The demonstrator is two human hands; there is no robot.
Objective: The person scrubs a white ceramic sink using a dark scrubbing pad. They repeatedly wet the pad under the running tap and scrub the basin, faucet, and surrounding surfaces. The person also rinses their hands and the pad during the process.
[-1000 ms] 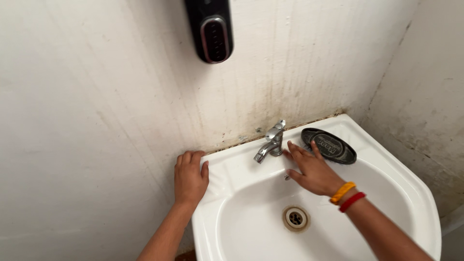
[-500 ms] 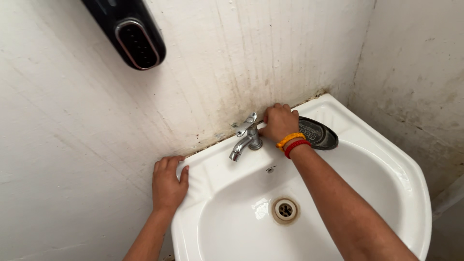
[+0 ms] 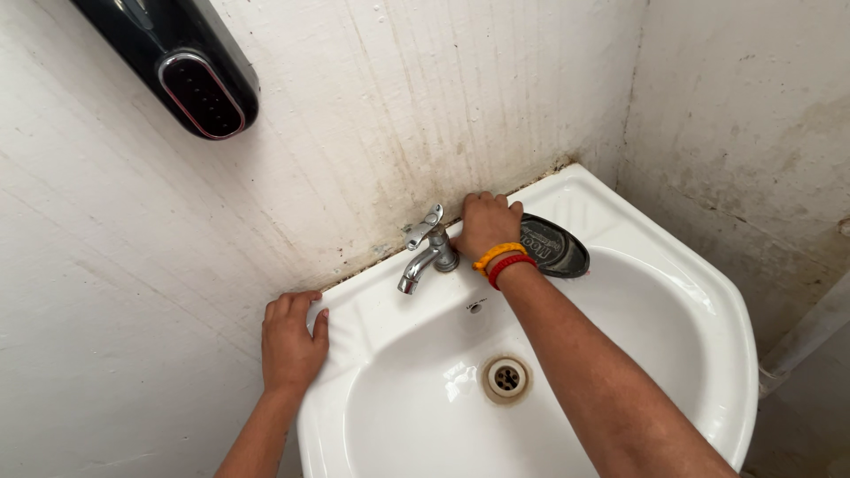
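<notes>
The right hand rests curled on the sink's back ledge, just beside the tap, clamped on nothing visible. The left hand lies flat, fingers together, on the sink's left corner. A dark dish sits behind the right wrist.

Two plastered walls meet in a corner at the upper right. The left wall is off-white, scored with faint diagonal streaks and stained brown and grey low down, darkest in a mouldy line along its foot. The right wall is dirtier, blotched grey-brown. A black, rounded fixture with a chrome-ringed oval panel hangs high on the left wall. A pale pipe slants down at the far right. Light is soft and even.
</notes>
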